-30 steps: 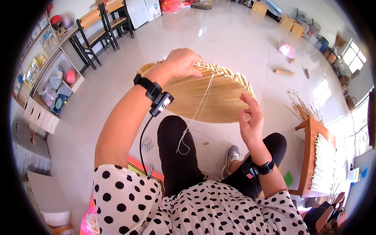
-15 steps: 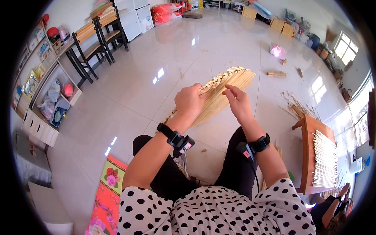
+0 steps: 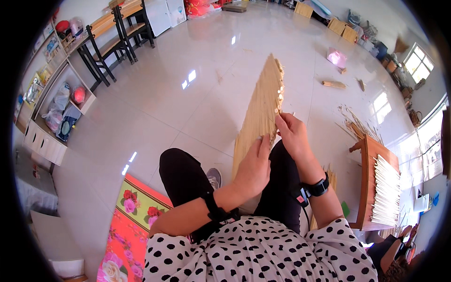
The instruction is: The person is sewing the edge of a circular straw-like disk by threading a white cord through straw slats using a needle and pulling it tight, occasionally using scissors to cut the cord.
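A flat panel of pale straw-like stalks (image 3: pixel 258 103) stands tilted in front of me, between my knees. Its bumpy edge, where the cut stalk ends show, runs down the right side. My right hand (image 3: pixel 292 135) is closed on that edge, thumb on the panel's face and fingers curled behind. Lower down, my left hand (image 3: pixel 254 168) is closed at the same edge, its fingers bent over the stalks. Part of the panel's lower end lies hidden behind my left hand and legs.
A wooden stool or small table (image 3: pixel 368 188) with a row of pale stalks (image 3: pixel 386 191) on it stands at right. Loose stalks (image 3: pixel 359 124) and a short bundle (image 3: pixel 334 84) lie on the floor. A flowered mat (image 3: pixel 134 230) is at left; another person's arm (image 3: pixel 394 256) shows lower right.
The panel has been turned: its bumpy edge faced the upper left and now faces right. My left hand moved down and toward me; my right hand came onto the edge.
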Tool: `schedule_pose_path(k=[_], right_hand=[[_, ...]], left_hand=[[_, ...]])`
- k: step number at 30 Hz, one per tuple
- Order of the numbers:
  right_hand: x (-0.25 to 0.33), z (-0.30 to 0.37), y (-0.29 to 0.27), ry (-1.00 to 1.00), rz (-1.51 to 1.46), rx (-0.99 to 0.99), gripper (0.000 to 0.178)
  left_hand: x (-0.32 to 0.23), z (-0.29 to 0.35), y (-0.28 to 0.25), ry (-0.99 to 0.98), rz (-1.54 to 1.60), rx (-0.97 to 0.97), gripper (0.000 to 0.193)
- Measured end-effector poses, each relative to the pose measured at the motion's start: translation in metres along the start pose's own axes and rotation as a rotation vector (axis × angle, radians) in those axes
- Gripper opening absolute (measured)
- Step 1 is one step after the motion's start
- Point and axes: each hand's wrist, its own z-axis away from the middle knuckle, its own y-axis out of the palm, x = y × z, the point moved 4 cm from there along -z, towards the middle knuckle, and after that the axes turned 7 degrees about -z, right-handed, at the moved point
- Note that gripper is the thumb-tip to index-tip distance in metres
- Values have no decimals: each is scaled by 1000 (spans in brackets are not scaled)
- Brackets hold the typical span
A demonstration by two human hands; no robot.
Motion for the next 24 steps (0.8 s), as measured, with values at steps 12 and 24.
schedule_pose_path(k=[12, 24], right_hand=[[26, 54, 3, -102, 609, -47, 31], [-12, 56, -32, -112, 761, -100, 37]], left_hand=[[-5, 45, 22, 33, -304, 31, 51], [231, 181, -124, -537, -379, -241, 35]])
